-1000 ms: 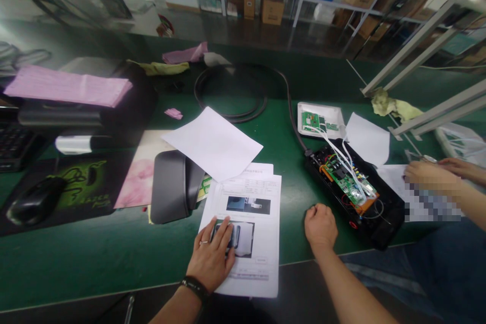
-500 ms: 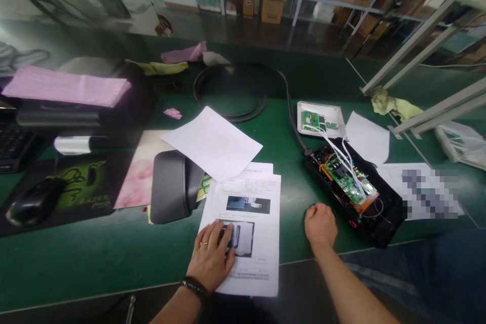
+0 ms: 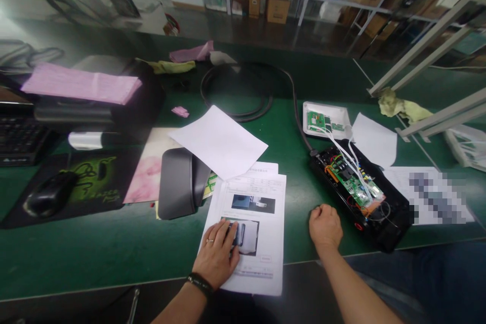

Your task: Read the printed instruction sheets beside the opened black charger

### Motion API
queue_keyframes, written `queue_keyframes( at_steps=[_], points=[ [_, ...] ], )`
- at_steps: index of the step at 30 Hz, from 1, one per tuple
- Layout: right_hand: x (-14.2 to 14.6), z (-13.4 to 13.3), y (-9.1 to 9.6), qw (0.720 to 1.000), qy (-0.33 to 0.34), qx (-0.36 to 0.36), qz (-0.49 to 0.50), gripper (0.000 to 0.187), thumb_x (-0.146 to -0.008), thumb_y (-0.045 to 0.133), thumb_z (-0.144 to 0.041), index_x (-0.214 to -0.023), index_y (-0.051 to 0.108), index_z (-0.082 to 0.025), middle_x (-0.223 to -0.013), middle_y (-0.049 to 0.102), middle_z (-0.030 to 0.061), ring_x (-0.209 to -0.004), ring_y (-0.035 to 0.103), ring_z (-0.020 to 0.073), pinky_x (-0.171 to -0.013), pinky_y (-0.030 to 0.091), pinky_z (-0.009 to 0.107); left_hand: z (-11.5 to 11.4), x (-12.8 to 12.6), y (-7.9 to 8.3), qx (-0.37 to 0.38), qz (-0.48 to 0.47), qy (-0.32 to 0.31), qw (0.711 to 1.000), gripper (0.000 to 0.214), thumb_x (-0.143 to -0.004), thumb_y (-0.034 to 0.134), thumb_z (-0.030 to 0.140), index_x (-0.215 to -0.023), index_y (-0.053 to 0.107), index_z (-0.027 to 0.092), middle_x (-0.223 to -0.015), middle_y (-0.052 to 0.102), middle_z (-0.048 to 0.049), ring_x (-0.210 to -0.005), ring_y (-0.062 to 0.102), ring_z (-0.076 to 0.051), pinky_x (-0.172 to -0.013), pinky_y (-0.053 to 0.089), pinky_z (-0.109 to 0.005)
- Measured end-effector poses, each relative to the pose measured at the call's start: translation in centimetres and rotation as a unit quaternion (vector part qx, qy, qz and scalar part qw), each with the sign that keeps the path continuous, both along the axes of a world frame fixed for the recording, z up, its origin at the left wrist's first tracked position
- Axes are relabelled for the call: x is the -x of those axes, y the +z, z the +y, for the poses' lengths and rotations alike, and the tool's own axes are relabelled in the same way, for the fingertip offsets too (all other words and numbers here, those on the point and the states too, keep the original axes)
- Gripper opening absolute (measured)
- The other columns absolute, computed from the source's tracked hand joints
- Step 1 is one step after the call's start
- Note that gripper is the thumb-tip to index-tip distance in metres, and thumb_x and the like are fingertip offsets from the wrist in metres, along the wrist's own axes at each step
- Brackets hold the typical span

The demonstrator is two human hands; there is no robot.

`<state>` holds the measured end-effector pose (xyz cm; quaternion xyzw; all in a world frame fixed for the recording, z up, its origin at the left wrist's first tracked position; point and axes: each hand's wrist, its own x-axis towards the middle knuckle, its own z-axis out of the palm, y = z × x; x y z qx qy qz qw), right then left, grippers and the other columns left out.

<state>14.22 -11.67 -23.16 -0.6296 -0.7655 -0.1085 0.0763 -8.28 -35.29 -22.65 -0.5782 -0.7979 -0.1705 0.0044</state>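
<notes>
My left hand [image 3: 217, 252] lies flat with its fingers stretched out on a printed sheet [image 3: 271, 233] at the table's front edge. Its fingertips cover part of the lower picture on that page. To the right, my right hand [image 3: 326, 225] rests on the table as a closed fist, with nothing showing in it. Beside the fist, apart from it, is an opened black device housing [image 3: 395, 230] with a green circuit board [image 3: 357, 182] inside. White cables run from it to a white cover [image 3: 343, 111] that holds smaller green boards.
A blank white sheet [image 3: 224, 139] overlaps the printed pages and a dark grey shell [image 3: 176, 185]. Behind lies a coiled black cable [image 3: 237, 117]. At left are a mouse [image 3: 51, 195], a mouse pad [image 3: 96, 187] and a keyboard [image 3: 23, 136]. Metal posts [image 3: 421, 43] rise at right.
The whole view has shifted a little, so things appear slightly further right. Both hands keep their places on the sheet and the table.
</notes>
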Motion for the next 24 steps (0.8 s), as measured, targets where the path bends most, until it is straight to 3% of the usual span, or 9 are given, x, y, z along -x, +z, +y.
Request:
queue_keyframes(
  at_steps=[24],
  points=[
    [-0.05,0.05,-0.07,1.000,-0.002,0.005,0.007,0.021,-0.087,0.037,-0.035,-0.084,0.051,-0.020,-0.081,0.052,0.0039,-0.078,0.047,0.0169,-0.067,0.027,0.028,0.14,0.13,0.15,0.006,0.018,-0.022,1.000,0.047,-0.079,0.051,0.031,-0.123,0.052,0.015,-0.130,0.050,-0.0049,-0.124,0.039,-0.023,-0.106,0.030,-0.041]
  ],
)
